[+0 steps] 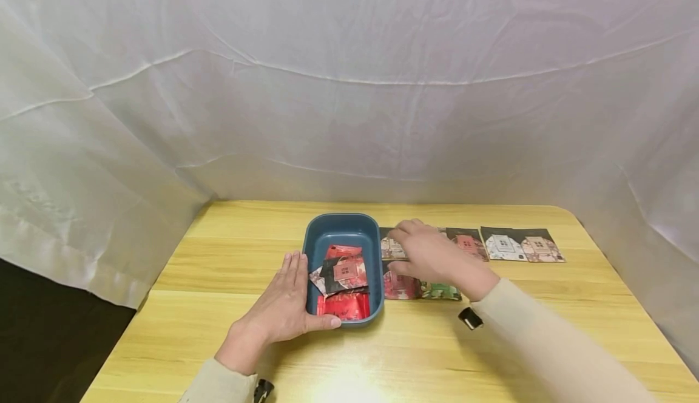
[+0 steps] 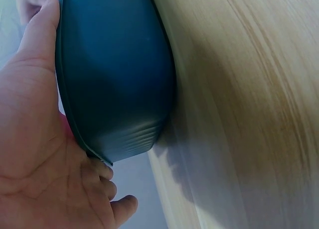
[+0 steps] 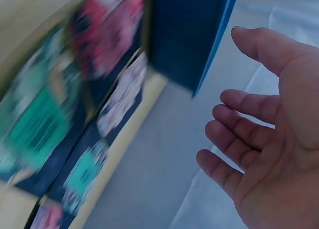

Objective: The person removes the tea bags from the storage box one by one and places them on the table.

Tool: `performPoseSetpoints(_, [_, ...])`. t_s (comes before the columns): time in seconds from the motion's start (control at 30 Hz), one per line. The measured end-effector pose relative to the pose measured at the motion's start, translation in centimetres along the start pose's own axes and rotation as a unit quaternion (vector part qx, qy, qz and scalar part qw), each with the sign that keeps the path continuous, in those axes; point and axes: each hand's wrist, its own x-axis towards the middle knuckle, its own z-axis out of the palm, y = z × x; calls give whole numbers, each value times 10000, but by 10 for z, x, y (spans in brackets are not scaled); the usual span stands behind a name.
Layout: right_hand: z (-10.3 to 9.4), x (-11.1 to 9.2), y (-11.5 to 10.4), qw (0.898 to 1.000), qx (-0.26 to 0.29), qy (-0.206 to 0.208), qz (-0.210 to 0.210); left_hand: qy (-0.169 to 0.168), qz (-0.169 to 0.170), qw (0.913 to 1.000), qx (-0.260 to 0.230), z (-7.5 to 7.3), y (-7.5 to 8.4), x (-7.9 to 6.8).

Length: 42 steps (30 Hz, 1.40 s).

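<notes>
A blue rectangular bin (image 1: 341,238) stands on the table with several flat packets inside. On top lies a black packet with a pink label (image 1: 345,271), over a bright red packet (image 1: 351,308). My left hand (image 1: 284,303) rests along the bin's left rim, fingers straight and thumb on the near rim. In the left wrist view its palm (image 2: 45,139) lies beside the bin's outer wall (image 2: 119,69). My right hand (image 1: 428,254) hovers over packets right of the bin, partly hiding them. The right wrist view shows its loosely bent fingers (image 3: 244,132) holding nothing.
Packets lie in two rows right of the bin: a red-and-pink packet (image 1: 400,286) and a green packet (image 1: 440,291) in front; a red-labelled packet (image 1: 468,243), a white-labelled packet (image 1: 503,244) and a beige-labelled packet (image 1: 538,246) behind. A pale curtain (image 1: 404,118) surrounds the wooden table (image 1: 218,269).
</notes>
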Motion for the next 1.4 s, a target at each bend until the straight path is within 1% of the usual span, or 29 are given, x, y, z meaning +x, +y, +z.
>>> performPoseSetpoints(0.1, [2, 13, -13, 9998, -9, -54, -189, 2, 3, 10000, -38, 1, 0, 0])
performPoseSetpoints(0.23, [7, 27, -29, 9990, -78, -298, -312, -35, 22, 10000, -53, 1, 0, 1])
performPoseSetpoints(0.47, [20, 45, -50, 9958, -301, -804, -311, -18, 30, 10000, 31, 2, -2, 0])
performPoseSetpoints(0.67, [30, 55, -62, 9942, -489, -865, -402, -65, 6, 10000, 27, 3, -3, 0])
performPoseSetpoints(0.87, [39, 64, -65, 9916, -585, -1123, -252, -38, 79, 10000, -12, 2, -3, 0])
performPoseSetpoints(1.1, [41, 69, -65, 9905, -435, -1296, -132, -51, 40, 10000, -51, 3, -3, 0])
performPoseSetpoints(1.4, [42, 72, -66, 9905, -281, -1349, 9, -50, 14, 10000, -12, 4, -4, 2])
